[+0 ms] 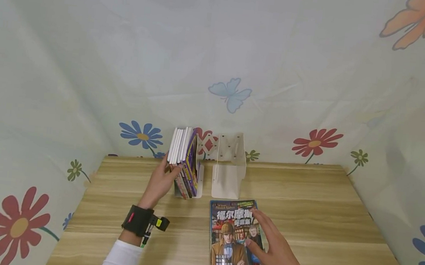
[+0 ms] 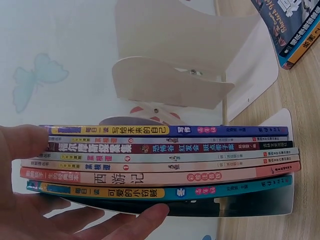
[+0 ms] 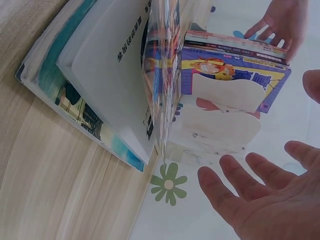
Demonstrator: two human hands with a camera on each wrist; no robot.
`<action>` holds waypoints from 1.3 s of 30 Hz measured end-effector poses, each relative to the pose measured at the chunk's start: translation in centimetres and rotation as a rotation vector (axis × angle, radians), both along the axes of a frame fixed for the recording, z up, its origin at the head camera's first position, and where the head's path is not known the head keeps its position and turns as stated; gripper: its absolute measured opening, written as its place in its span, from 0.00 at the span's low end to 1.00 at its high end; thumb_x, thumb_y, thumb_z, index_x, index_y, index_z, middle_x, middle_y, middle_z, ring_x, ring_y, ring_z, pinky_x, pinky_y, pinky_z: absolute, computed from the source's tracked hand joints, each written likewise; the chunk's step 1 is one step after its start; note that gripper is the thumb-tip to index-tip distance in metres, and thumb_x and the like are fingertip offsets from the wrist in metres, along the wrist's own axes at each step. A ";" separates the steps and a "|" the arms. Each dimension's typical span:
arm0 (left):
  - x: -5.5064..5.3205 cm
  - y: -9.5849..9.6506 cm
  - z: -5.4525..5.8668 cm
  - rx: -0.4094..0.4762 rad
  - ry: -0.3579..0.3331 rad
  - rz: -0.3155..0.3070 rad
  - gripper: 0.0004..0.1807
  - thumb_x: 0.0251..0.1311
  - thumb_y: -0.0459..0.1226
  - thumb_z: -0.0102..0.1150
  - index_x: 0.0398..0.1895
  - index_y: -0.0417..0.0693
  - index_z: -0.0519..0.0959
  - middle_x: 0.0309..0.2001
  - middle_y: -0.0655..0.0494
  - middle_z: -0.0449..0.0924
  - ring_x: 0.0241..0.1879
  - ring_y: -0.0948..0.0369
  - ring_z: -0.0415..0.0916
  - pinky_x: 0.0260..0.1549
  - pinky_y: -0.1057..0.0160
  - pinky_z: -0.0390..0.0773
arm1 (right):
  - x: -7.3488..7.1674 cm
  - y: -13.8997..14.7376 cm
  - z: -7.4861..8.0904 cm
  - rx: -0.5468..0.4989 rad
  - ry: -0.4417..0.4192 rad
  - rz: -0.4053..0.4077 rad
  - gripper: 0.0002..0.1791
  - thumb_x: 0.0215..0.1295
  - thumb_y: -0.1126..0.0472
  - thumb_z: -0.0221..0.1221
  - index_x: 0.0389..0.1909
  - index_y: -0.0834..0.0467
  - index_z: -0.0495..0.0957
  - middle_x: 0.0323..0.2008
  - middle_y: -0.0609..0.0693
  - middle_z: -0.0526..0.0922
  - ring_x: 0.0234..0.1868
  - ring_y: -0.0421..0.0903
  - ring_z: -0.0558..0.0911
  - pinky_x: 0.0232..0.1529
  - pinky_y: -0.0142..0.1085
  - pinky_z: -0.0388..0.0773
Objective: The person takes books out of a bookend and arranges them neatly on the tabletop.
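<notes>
My left hand [image 1: 158,183] grips a row of thin upright books [image 1: 187,170] at the left end of a white metal bookend [image 1: 227,181]. In the left wrist view, the thumb lies along the purple-spined book [image 2: 150,130] and the fingers reach round past the teal-spined book [image 2: 165,191] on the other side. Nearer the front, a short stack of books [image 1: 229,249] lies flat, a detective picture cover on top. Over that stack's right side hovers my right hand [image 1: 278,249], its fingers spread and loosely extended, holding nothing in the right wrist view.
The bookend's right upright [image 1: 240,152] stands apart from the books, with a gap between the two sides. Behind the wooden table [image 1: 304,218] hangs a pale cloth [image 1: 278,92] printed with flowers and butterflies, which also encloses both sides.
</notes>
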State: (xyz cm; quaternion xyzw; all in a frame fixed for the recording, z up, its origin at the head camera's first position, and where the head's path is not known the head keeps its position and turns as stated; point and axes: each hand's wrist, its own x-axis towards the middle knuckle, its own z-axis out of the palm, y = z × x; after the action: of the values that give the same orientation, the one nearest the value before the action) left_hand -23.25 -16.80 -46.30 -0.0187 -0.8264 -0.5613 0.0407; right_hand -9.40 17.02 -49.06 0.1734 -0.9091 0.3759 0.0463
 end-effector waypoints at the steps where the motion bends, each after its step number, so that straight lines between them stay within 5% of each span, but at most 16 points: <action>1: 0.0 0.1 0.0 0.000 0.005 0.002 0.36 0.61 0.56 0.51 0.69 0.73 0.47 0.69 0.52 0.52 0.61 0.46 0.58 0.54 0.38 0.63 | 0.0 0.0 0.0 -0.001 0.002 0.000 0.38 0.61 0.42 0.56 0.69 0.37 0.49 0.67 0.51 0.57 0.61 0.57 0.63 0.46 0.66 0.69; 25: 2.5 -0.9 0.5 -0.065 0.076 0.029 0.28 0.68 0.52 0.43 0.69 0.57 0.56 0.65 0.46 0.60 0.60 0.50 0.60 0.58 0.42 0.61 | 0.6 0.1 0.1 -0.009 -0.019 0.009 0.37 0.62 0.42 0.55 0.69 0.40 0.49 0.66 0.52 0.59 0.60 0.56 0.65 0.48 0.59 0.72; 39: 3.7 -0.5 0.8 -0.056 0.145 0.058 0.24 0.71 0.42 0.41 0.68 0.52 0.57 0.60 0.43 0.67 0.55 0.54 0.66 0.51 0.48 0.71 | 0.5 0.2 0.2 -0.015 -0.007 0.006 0.36 0.63 0.44 0.55 0.69 0.38 0.50 0.66 0.48 0.59 0.58 0.52 0.67 0.48 0.55 0.74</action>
State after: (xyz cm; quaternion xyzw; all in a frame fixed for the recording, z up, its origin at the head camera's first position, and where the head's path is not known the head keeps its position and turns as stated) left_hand -19.55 -17.34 -45.50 -0.0368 -0.8368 -0.5337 0.1163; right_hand -8.92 17.21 -48.84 0.1742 -0.9058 0.3837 0.0433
